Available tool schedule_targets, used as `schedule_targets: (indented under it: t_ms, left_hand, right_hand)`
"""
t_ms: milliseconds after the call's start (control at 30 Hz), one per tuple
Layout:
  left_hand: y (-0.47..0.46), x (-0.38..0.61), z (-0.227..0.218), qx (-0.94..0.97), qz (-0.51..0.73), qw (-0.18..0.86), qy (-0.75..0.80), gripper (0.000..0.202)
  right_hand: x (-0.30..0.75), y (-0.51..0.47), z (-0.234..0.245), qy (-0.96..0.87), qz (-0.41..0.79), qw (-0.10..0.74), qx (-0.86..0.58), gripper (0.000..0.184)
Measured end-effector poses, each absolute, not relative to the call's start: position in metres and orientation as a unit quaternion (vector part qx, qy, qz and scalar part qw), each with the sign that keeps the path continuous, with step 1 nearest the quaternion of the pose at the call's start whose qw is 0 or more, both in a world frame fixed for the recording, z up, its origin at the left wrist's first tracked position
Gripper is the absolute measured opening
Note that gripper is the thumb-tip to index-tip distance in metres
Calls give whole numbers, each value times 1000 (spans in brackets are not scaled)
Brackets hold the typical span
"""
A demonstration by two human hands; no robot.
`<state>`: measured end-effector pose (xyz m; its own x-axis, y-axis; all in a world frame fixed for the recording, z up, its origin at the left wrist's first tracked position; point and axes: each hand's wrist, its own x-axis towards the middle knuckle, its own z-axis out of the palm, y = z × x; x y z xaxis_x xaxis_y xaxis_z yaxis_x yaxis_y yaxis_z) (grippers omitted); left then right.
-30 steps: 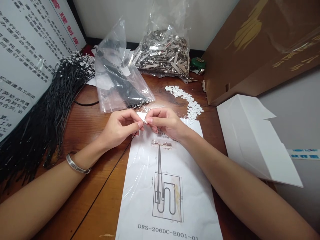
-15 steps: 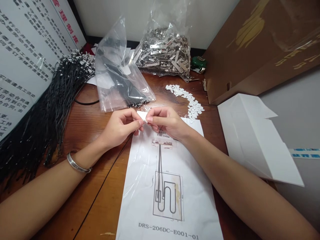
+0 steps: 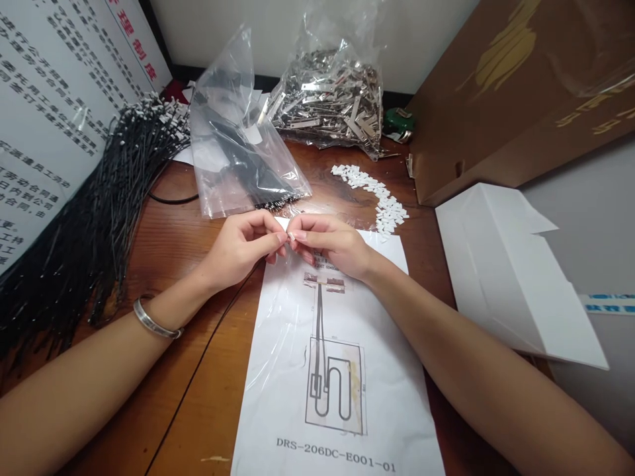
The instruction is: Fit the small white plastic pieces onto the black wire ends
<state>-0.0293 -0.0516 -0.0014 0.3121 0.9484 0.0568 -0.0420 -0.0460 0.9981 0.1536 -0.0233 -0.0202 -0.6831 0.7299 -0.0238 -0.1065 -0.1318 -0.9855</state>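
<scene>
My left hand (image 3: 243, 246) and my right hand (image 3: 330, 243) meet fingertip to fingertip above the top edge of a printed drawing sheet (image 3: 337, 370). Both pinch a small white piece (image 3: 286, 228) between thumbs and forefingers. A thin black wire (image 3: 218, 334) runs down from the left hand across the wooden table (image 3: 169, 264). A silver bracelet (image 3: 153, 322) circles my left wrist.
A large bundle of black wires (image 3: 94, 218) lies at the left. Behind the hands stand a clear bag with black parts (image 3: 238, 145) and a bag of metal clips (image 3: 330, 106). Small white pieces (image 3: 380, 195) are scattered right of centre. A brown carton (image 3: 506, 92) and white folded card (image 3: 510, 264) fill the right.
The white piece shows less between the fingertips now, and both hands sit slightly higher in view. The camera has shifted a little.
</scene>
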Motion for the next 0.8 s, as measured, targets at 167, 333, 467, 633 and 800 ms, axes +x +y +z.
schedule_targets:
  t_ms: [167, 333, 467, 633, 800]
  left_hand:
    - [-52, -29, -1, 579, 429, 570, 395, 21]
    - [-51, -30, -3, 586, 425, 565, 395, 21]
    - [-51, -29, -2, 584, 423, 563, 405, 19]
    - [-51, -29, -1, 585, 414, 563, 413, 16]
    - [-50, -31, -1, 591, 397, 556, 430, 11]
  right_hand:
    - [154, -23, -22, -591, 707, 292, -256, 27]
    - [154, -24, -22, -596, 699, 303, -254, 27]
    - [153, -26, -22, -607, 682, 308, -269, 24]
    - [153, -26, -23, -617, 671, 311, -269, 22]
    - [154, -25, -23, -625, 669, 302, -266, 21]
